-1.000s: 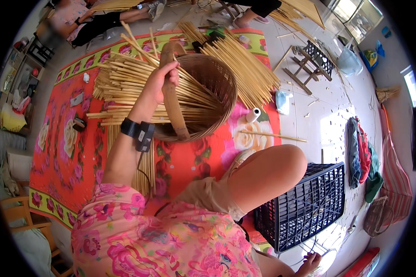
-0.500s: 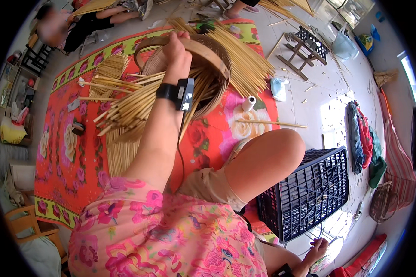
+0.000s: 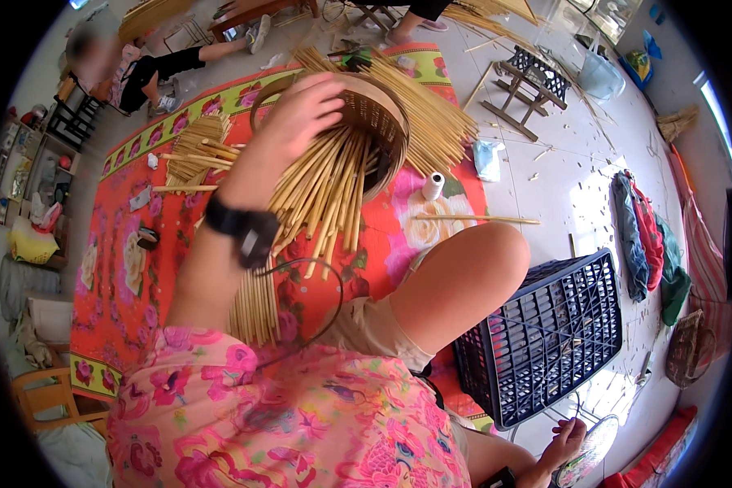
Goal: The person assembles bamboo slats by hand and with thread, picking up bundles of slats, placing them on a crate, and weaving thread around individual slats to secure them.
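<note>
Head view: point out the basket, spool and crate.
Basket (image 3: 376, 114): head view, on the woven inner wall.
Spool (image 3: 433, 188): head view, on the white side, mid-height.
Crate (image 3: 555, 340): head view, on the black lattice side.

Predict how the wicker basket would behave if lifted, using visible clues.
The wicker basket is probably light for its size yet fairly stiff, being woven. The sticks jutting out of it could slide free, and their weight might tip it.
</note>
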Demonstrator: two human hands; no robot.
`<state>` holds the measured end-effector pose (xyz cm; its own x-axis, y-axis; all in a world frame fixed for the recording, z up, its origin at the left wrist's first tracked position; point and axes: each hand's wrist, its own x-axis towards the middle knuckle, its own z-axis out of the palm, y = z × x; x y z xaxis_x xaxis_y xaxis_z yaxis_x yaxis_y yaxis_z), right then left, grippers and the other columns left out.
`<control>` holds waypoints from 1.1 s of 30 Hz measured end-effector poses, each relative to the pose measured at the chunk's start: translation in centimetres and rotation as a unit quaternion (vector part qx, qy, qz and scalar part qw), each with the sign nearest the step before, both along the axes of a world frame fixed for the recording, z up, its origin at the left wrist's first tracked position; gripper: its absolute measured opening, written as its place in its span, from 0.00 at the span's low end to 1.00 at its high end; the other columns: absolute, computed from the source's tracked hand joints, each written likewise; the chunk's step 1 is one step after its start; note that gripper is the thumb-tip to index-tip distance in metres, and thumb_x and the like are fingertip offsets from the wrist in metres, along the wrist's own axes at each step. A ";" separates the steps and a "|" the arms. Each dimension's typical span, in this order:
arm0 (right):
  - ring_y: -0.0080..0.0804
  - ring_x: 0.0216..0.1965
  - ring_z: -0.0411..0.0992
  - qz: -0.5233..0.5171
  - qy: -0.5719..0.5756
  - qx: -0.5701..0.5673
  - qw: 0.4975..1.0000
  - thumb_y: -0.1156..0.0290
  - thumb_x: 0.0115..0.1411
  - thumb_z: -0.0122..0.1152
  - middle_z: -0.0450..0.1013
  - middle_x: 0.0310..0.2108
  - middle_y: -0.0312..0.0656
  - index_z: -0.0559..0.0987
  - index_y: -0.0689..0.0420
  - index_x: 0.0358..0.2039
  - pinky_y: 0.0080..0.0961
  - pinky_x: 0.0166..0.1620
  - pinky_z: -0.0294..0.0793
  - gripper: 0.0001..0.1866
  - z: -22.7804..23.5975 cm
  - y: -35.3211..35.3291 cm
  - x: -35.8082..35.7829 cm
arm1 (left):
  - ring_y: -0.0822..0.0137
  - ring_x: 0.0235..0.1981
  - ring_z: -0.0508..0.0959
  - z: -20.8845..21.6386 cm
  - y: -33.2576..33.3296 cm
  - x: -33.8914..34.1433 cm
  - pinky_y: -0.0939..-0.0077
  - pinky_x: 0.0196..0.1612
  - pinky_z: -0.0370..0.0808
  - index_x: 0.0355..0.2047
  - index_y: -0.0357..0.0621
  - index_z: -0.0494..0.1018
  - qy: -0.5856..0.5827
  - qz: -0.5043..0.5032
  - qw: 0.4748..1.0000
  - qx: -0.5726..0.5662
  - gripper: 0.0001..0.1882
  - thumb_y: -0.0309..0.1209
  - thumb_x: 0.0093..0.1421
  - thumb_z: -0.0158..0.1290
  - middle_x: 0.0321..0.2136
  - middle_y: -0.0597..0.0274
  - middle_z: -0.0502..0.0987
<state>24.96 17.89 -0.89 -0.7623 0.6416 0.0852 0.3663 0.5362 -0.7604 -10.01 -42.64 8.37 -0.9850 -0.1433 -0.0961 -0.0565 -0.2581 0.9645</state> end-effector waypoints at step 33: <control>0.17 0.15 0.63 0.025 -0.039 0.020 0.999 0.72 0.61 0.46 0.67 0.18 0.36 0.68 0.60 0.29 0.13 0.17 0.61 0.06 -0.8 -0.7 -2.7 | 0.63 0.43 0.74 -5.9 -10.9 17.5 0.69 0.44 0.74 0.57 0.37 0.54 -0.160 -0.179 0.971 0.010 0.25 0.37 0.63 0.38 0.44 0.50 0.71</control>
<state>22.23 17.23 -1.64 -0.7992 0.5991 0.0482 0.3953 0.5844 -0.7086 7.51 -53.53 2.48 -0.8905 0.2082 -0.4047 -0.4421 -0.1848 0.8777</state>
